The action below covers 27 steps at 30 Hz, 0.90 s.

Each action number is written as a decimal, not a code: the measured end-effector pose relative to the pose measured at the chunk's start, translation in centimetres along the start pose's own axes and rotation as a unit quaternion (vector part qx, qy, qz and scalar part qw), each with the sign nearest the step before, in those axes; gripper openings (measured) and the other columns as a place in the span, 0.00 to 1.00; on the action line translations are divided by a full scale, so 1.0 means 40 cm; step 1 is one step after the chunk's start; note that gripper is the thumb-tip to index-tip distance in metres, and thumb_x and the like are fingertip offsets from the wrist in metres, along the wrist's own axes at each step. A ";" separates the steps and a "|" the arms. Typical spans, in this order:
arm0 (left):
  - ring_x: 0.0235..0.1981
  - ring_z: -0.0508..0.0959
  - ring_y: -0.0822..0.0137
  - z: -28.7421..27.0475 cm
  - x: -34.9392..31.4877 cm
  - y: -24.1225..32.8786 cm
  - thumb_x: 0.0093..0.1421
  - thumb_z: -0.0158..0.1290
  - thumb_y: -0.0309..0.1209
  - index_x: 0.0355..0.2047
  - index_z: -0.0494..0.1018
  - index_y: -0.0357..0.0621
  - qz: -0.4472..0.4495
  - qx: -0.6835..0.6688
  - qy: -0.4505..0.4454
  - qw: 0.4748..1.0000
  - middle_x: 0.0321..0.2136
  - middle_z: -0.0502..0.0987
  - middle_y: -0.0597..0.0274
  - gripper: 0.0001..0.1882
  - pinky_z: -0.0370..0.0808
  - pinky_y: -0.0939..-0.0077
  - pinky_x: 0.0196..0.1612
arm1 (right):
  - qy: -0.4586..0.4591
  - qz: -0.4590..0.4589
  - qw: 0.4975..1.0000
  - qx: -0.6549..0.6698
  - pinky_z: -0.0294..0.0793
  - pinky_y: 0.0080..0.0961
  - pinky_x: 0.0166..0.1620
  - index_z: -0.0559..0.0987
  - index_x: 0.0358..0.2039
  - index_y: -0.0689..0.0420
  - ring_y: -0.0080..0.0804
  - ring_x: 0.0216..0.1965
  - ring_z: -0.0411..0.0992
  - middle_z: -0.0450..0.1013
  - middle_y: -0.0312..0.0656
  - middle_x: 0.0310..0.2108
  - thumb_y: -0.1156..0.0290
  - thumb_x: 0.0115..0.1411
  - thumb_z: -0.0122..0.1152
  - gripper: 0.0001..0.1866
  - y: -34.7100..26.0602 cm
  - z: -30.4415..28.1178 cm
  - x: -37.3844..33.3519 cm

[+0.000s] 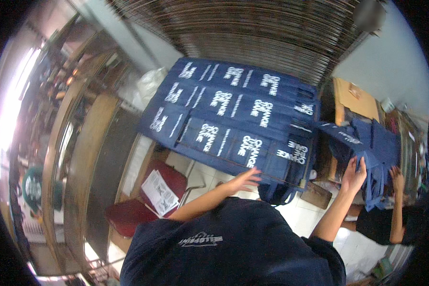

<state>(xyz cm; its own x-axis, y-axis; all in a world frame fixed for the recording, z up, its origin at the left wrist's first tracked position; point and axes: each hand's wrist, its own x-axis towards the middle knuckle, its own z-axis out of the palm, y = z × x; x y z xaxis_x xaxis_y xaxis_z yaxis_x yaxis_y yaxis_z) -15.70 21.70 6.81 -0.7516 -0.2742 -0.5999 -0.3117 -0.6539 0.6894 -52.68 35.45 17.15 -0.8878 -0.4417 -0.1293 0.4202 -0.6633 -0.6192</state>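
My right hand [353,176] is closed on a navy cloth tote bag [342,135] with white print, held up right of the rack. My left hand [245,181] hangs at the rack's near edge with its fingers apart and nothing in them. In front of me, rows of navy printed bags [214,102] lie overlapping over the wire rack [291,182], their white print facing up. Some bag handles dangle at its near right corner. Just beyond my right hand is a heap of navy bags [381,138] with hanging straps.
A co-worker's hand [396,181] touches the heap at the right. Behind it stands a cardboard box [357,100]. Raised wire racks [252,28] hang over the far side. On the left, a dark red chair [164,178] carries printed papers [159,193], beside wooden shelving [100,143].
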 end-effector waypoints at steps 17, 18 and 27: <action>0.39 0.73 0.67 -0.551 -0.447 0.119 0.53 0.45 0.36 0.46 0.67 0.46 0.207 -0.361 0.196 0.888 0.42 0.73 0.63 0.19 0.71 0.75 0.41 | -0.243 0.322 0.849 -0.340 0.65 0.30 0.49 0.60 0.56 0.52 0.32 0.45 0.66 0.67 0.38 0.42 0.81 0.46 0.49 0.33 0.554 0.443 -0.486; 0.39 0.74 0.67 -0.593 -0.445 0.121 0.52 0.45 0.32 0.45 0.68 0.45 0.219 -0.342 0.202 0.891 0.41 0.73 0.63 0.19 0.71 0.74 0.40 | -0.259 0.306 0.842 -0.361 0.65 0.28 0.49 0.59 0.57 0.52 0.31 0.45 0.66 0.67 0.38 0.43 0.82 0.45 0.48 0.34 0.586 0.446 -0.487; 0.29 0.72 0.77 -0.887 -0.320 0.093 0.52 0.54 0.29 0.44 0.72 0.45 0.166 -0.003 0.403 0.900 0.33 0.74 0.68 0.18 0.68 0.81 0.29 | -0.257 0.205 0.818 -0.472 0.57 0.25 0.54 0.41 0.63 0.45 0.36 0.54 0.58 0.56 0.49 0.56 0.86 0.53 0.49 0.43 0.934 0.192 -0.496</action>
<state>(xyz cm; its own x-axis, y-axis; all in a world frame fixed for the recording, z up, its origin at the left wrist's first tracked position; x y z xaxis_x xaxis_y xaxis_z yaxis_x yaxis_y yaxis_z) 13.38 -2.22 2.65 -0.1361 -0.8760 -0.4628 -0.1434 -0.4448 0.8841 -17.91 14.80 2.52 -0.4098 -0.8670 -0.2836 0.1154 0.2591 -0.9589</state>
